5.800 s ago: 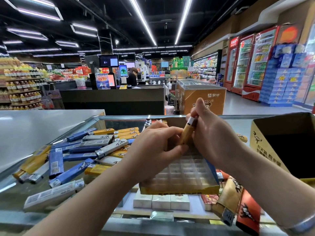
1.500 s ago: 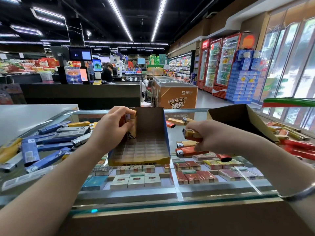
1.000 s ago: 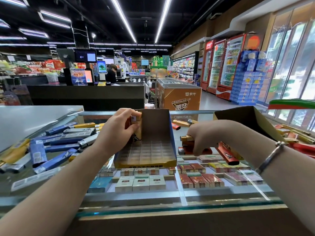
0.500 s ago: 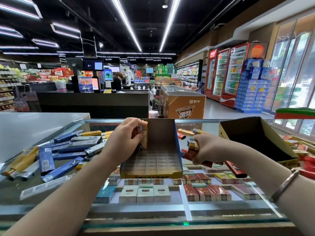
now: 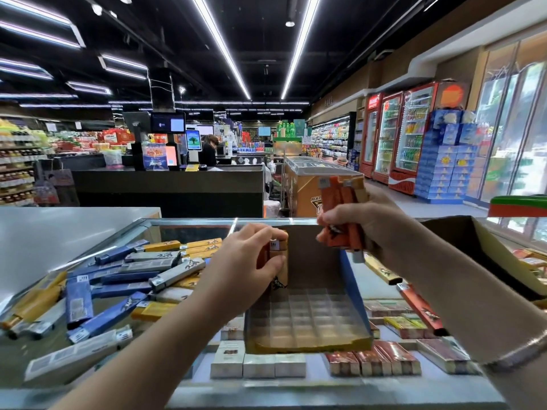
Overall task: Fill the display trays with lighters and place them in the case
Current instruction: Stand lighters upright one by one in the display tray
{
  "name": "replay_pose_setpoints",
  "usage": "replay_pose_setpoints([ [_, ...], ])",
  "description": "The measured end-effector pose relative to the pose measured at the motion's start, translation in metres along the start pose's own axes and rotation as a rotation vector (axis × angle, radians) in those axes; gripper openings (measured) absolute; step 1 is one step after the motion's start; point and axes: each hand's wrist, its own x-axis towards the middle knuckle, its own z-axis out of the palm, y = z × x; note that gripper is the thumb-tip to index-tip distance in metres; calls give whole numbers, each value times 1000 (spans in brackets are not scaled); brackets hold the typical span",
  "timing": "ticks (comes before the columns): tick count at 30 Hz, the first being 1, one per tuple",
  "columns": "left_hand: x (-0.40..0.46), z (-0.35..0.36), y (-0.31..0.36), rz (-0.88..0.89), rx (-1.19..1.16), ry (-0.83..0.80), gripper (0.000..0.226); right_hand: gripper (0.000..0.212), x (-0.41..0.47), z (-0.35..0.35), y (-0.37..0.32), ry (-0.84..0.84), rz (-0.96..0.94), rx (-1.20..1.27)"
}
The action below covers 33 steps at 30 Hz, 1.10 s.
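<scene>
A big pile of loose lighters (image 5: 118, 279), blue, grey and yellow, lies on the glass case (image 5: 340, 389), well to the left of the left hand (image 5: 245, 270). That hand's fingers are curled around tan lighters (image 5: 279, 261) standing in the back left corner of the display tray (image 5: 307, 318). The tray sits on the glass just under those fingers, and its little slots are mostly bare. The right hand (image 5: 370, 229) is up above the tray's right side, fingers wrapped tight around a bunch of orange lighters (image 5: 340, 214). Right of that hand stands a brown box (image 5: 503, 261).
</scene>
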Motion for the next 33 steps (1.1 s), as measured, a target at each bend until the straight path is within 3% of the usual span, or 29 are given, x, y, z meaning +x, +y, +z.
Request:
replay_pose_setpoints([
  [2, 1, -1, 2, -5, -102, -58, 34, 35, 8, 17, 6, -20, -35, -6],
  [5, 2, -6, 5, -60, -438, -135, 36, 25, 15, 32, 21, 8, -83, -23],
  [9, 3, -7, 5, -45, -347, -126, 34, 37, 14, 20, 34, -40, -44, 23],
  [11, 4, -10, 7, -75, -410, -76, 33, 44, 12, 12, 36, -136, -26, 10],
  [14, 6, -19, 10, -110, -556, -45, 29, 36, 9, 15, 36, -330, -30, -61],
  [21, 3, -24, 10, -83, -685, -36, 22, 26, 4, 25, 36, -353, -69, -191],
  [25, 5, -26, 10, -106, -789, -9, 17, 29, 5, 20, 31, -314, -60, -159],
  [33, 7, -38, 0, -165, -736, 203, 15, 16, 9, -4, 30, 62, 36, 57],
])
